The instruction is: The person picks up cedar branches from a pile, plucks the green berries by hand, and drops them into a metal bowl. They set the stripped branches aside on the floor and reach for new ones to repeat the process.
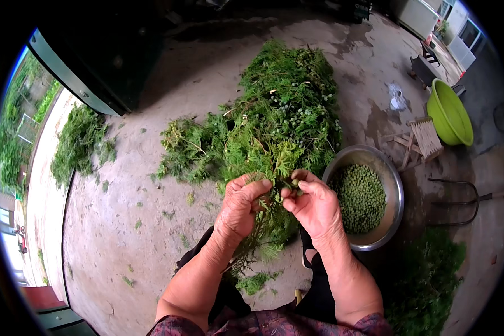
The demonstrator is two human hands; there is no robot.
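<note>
My left hand (239, 203) is closed, thumb and forefinger pinching a leafy evergreen branch (269, 227) that hangs down between my arms. Close beside it, my right hand (319, 206) pinches small green seed cones (295, 185) at the same branch. Beyond both hands rises a large heap of cut evergreen branches (288, 106), dotted with pale green cones. Just right of my right hand stands a round steel basin (396, 221), partly filled with loose green seed cones (357, 199).
A smaller pile of greenery (81, 137) lies at the left, near a dark green door (75, 73). More branches (425, 280) lie at lower right. Further right are a pitchfork (476, 201), a small wooden stool (425, 137) and a lime-green tub (451, 115). Scraps of foliage dot the concrete floor (134, 224).
</note>
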